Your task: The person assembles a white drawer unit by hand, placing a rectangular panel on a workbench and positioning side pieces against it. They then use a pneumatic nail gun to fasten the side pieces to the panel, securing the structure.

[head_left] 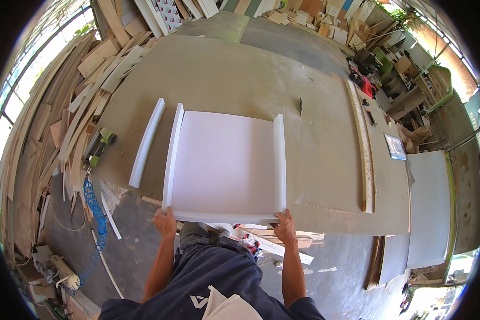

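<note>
A white drawer box (224, 165) lies on the big brown worktable (325, 176) right in front of me. Raised sides run along its left, right and near edges, while the far edge has none. My left hand (166, 221) is closed around its near left corner. At the near right corner, my right hand (284, 225) grips the box the same way. Both hands are at the table's front edge, and the undersides of the fingers are partly hidden. Left of the box lies a loose white strip (148, 143), apart from it and roughly parallel to its side.
A green nail gun (102, 144) with a coiled blue air hose (93, 208) is at the table's left edge, by piled wood strips (48, 106). On the right lie a long board strip (361, 149) and a small tablet-like panel (395, 146). A dark slim tool (300, 106) rests beyond the box.
</note>
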`<move>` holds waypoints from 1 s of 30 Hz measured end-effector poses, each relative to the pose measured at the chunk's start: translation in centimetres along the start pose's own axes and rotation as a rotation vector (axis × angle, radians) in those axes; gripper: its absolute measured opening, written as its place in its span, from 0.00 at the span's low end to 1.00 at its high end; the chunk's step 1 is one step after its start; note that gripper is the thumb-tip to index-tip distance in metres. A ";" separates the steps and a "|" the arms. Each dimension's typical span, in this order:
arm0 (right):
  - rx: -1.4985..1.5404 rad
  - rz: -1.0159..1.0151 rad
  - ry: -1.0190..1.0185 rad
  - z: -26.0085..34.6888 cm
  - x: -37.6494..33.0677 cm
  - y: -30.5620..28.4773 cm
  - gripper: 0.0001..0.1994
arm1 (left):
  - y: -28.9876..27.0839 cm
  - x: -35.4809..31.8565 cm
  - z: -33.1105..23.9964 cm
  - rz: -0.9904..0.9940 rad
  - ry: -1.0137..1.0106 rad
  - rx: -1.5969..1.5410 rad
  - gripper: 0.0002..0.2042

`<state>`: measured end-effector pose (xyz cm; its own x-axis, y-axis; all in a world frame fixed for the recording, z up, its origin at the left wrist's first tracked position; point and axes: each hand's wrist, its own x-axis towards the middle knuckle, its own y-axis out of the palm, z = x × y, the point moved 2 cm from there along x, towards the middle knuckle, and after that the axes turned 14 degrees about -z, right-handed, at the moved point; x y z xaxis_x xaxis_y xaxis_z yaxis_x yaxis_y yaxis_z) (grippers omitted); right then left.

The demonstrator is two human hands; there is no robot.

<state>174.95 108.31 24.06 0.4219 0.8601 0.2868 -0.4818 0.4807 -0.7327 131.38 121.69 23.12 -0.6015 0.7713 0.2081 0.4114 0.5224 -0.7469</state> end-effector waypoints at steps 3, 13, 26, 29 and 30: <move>0.009 0.007 0.027 -0.3 -0.3 0.3 0.16 | -0.7 0.2 0.4 0.053 0.012 -0.052 0.19; -0.034 0.072 0.026 0.1 -0.3 0.0 0.16 | 0.5 -0.1 3.7 0.346 -0.240 -0.536 0.24; 0.032 0.059 -0.016 -1.0 -0.6 -0.1 0.14 | 1.3 -0.3 3.2 0.487 -0.535 -0.714 0.25; 0.063 0.036 -0.015 -1.1 -0.4 0.2 0.15 | 2.1 0.1 4.7 0.492 -0.477 -0.751 0.22; 0.070 0.038 0.001 -1.1 -0.1 0.3 0.15 | 2.3 0.5 5.3 0.512 -0.468 -0.762 0.22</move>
<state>175.57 108.16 23.12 0.4034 0.8777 0.2587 -0.5499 0.4585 -0.6982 128.41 121.31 18.18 -0.3716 0.8326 -0.4107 0.9203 0.3887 -0.0446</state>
